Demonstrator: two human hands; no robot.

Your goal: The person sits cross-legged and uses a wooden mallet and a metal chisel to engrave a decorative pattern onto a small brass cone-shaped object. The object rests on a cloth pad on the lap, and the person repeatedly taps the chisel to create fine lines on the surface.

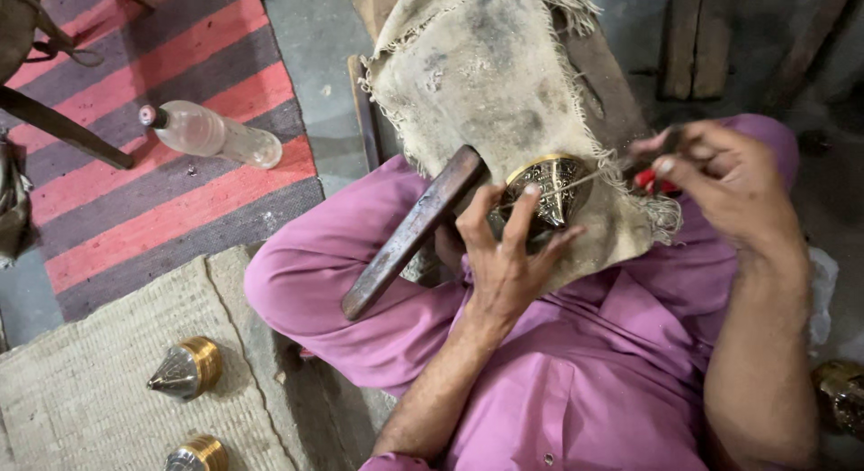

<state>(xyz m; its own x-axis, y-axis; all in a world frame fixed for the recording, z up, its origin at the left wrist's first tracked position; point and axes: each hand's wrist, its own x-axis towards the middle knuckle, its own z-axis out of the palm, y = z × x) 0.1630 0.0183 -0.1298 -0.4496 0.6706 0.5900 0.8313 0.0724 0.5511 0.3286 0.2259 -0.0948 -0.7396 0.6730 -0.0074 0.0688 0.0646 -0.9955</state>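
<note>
Left hand (508, 246) comes up from the bottom of the view on a bare forearm, wrist bent back a bit, palm facing down and away. Its fingers (525, 221) are spread wide and curled over something rounded, thumb poking out toward the right hand. Right hand (720, 179) sits higher and well apart from the left one, forearm running down the right edge, bare too. Its fingers are bunched together in a pinch, thumb and first fingers closed on something thin, knuckles pointing back toward the left hand. Both wrists look loose, elbows tucked near the body.
</note>
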